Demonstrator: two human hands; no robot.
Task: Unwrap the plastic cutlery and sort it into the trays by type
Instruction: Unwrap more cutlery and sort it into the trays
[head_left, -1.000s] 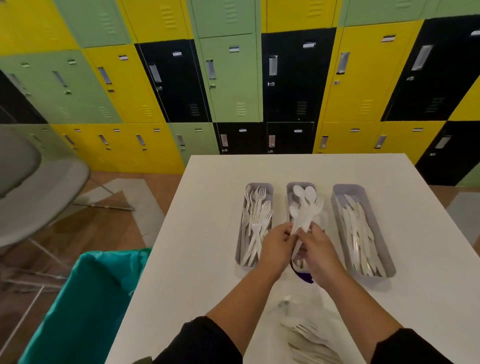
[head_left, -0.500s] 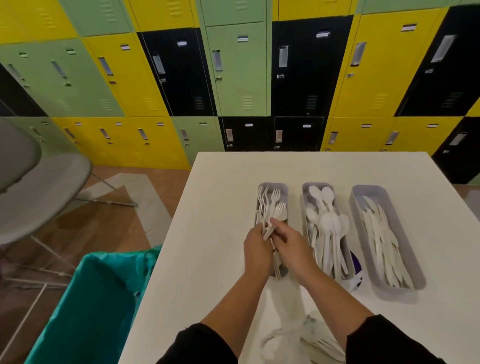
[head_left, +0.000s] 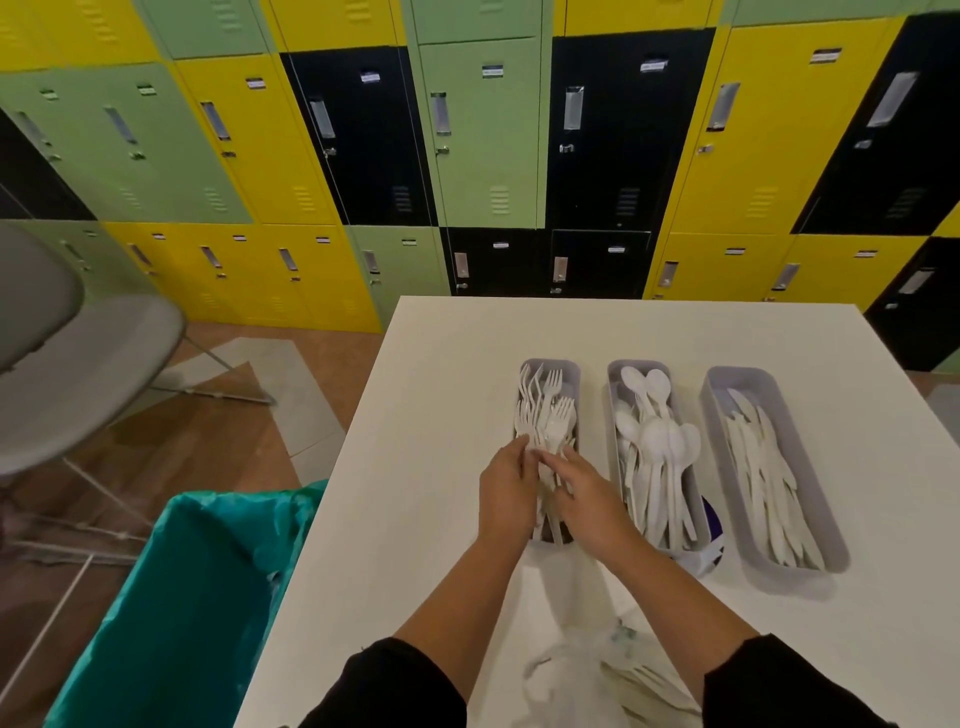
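Three grey trays stand side by side on the white table (head_left: 431, 405). The left tray (head_left: 549, 364) holds white forks (head_left: 555, 410), the middle tray (head_left: 614, 375) spoons (head_left: 655, 441), and the right tray (head_left: 832, 525) knives (head_left: 763, 473). My left hand (head_left: 505, 491) and my right hand (head_left: 589, 496) are together over the near half of the fork tray. A bundle of forks lies between them, low in the tray, with the fingers of both hands on it. A clear plastic bag (head_left: 597, 670) with more wrapped cutlery lies near the table's front edge, between my forearms.
A bin lined with a teal bag (head_left: 208, 597) stands on the floor against the table's left side. A grey folding chair (head_left: 78, 374) is further left. A purple-and-white scrap (head_left: 712, 527) pokes out under the spoon tray. Lockers line the wall behind.
My hands moved from the spoon tray, where they held spoons, left to the fork tray. The fork bundle has come down lower into that tray.
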